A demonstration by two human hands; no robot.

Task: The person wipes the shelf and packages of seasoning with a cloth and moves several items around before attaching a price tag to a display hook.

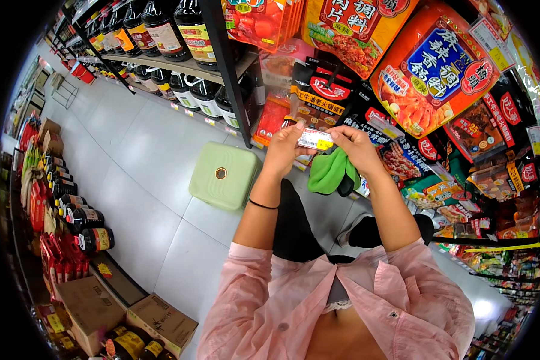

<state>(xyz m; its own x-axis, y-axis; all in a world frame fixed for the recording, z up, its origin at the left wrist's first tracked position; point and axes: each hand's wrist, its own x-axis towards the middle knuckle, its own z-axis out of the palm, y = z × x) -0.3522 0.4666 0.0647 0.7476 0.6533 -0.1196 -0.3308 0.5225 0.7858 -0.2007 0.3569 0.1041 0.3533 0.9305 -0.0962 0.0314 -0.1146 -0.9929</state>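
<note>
Between my two hands is a small shelf price tag [314,139], white and red with a yellow patch and printed writing. My left hand [287,146] pinches its left end between thumb and fingers. At the tag's right end are the fingertips of my right hand [353,145]. A bright green cloth [327,173] with a dark edge hangs beneath my right hand, which seems to hold it against the palm. Just beyond the tag hang black and orange packets of hotpot seasoning [319,96]. A large orange seasoning packet [436,72] hangs farther to the right.
A pale green plastic stool [225,175] stands on the grey tiled floor [135,148], left of my legs. Shelves of dark sauce bottles [162,31] stand at upper left, beside a black upright post [227,67]. Cardboard boxes [162,321] and bottles line the lower left.
</note>
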